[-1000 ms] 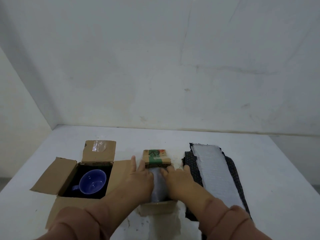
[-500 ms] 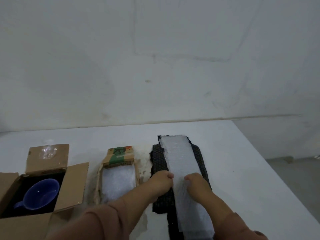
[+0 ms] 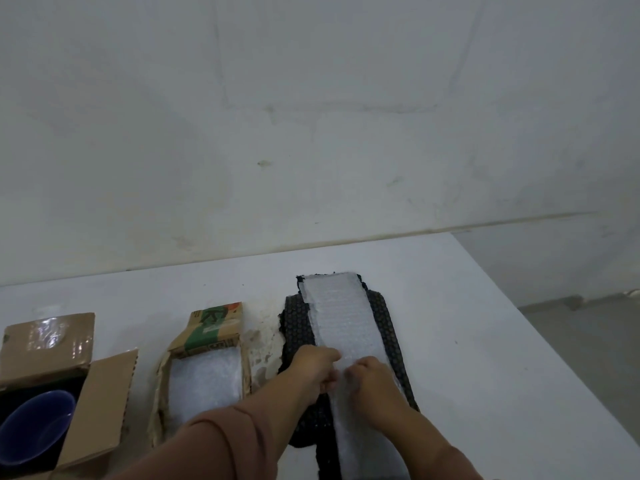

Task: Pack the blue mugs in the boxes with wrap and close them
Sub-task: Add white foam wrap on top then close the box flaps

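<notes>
Head view: your left hand (image 3: pixel 313 370) and right hand (image 3: pixel 372 379) both pinch the bubble wrap strip (image 3: pixel 343 317), which lies along the black mat (image 3: pixel 296 323). A blue mug (image 3: pixel 34 424) sits in the open box (image 3: pixel 104 403) at far left.

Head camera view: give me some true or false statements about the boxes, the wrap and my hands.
1. The blue mug sits inside the left box, whose flaps are open. True.
2. The middle box is closed. False: it is open, with white wrap showing inside.
3. The left hand and the right hand both pinch the white wrap strip. True.
4. The white wrap strip lies straight on the bare table. False: it lies on a black dotted sheet.
5. One hand touches the mug. False: both hands are at the strip, away from it.
</notes>
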The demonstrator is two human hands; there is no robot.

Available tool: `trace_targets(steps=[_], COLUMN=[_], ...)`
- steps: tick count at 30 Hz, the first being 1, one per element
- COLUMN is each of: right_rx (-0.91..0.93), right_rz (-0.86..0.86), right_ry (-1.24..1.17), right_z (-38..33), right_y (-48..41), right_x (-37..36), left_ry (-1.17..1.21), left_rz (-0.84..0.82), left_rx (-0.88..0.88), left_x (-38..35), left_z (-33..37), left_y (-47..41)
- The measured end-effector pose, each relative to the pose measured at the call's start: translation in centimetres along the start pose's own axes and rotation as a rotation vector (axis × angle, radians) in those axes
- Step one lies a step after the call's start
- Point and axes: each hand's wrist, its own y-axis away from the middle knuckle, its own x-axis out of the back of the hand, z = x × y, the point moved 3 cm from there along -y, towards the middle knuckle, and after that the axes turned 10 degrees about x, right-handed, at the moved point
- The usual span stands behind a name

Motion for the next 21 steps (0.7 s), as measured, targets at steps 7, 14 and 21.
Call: trace_targets(steps=[7,14,21], right_rx=[0.000,-0.213,-0.152], right_rz=[-0.005,0.079,-0.014], right_ry=[-0.005,-0.398,-0.430], right_z=[0.4,1.3,-1.4], right_y=[-0.5,-1.1,-1.2], right_x=[0.1,3.3,2.6], left_ry=[-0.304,-0.069,-0.100], left_rz=[0.088,-0.085,-0.011], left_rx=[-0.220,-0.172,-0.124], left_x=[-0.6,0.8,0.4], left_z=[1.5,1.5,1.0], left_y=[-0.4,-0.3,-0.8])
